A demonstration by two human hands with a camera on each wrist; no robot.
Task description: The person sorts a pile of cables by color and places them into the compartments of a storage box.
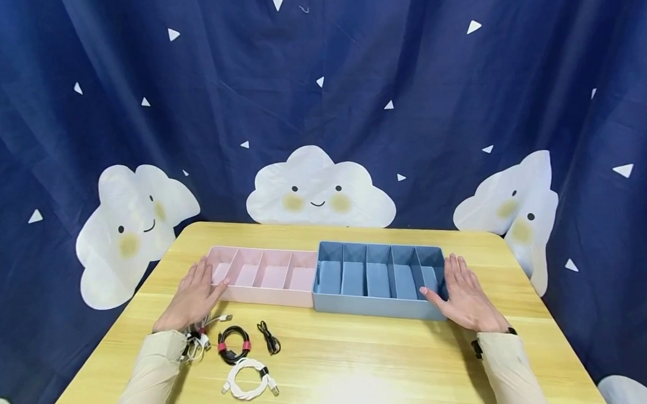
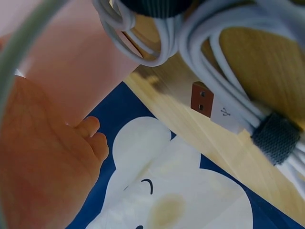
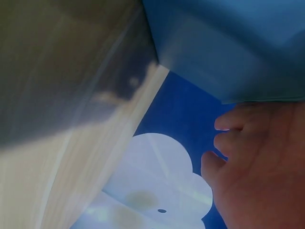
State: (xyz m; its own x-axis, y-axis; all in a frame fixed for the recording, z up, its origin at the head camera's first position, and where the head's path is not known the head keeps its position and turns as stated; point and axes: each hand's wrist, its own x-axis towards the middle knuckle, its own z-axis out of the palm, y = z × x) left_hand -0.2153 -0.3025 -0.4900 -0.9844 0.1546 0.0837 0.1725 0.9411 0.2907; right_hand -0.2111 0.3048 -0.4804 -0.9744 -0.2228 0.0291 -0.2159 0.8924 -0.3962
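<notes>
A pink organizer box with several compartments stands end to end with a larger blue divided box, their ends meeting mid-table. My left hand rests against the pink box's left end, fingers extended and thumb over the front corner. At the blue box's right end lies my right hand, fingers straight along the side and thumb reaching over the front rim. Below my left wrist is a bundle of white cables; in the left wrist view a USB plug and dark tie show close up.
In front of the pink box lie a coiled black cable with red ties, a small black cable and a coiled white cable. Behind the wooden table hangs a dark blue curtain with clouds.
</notes>
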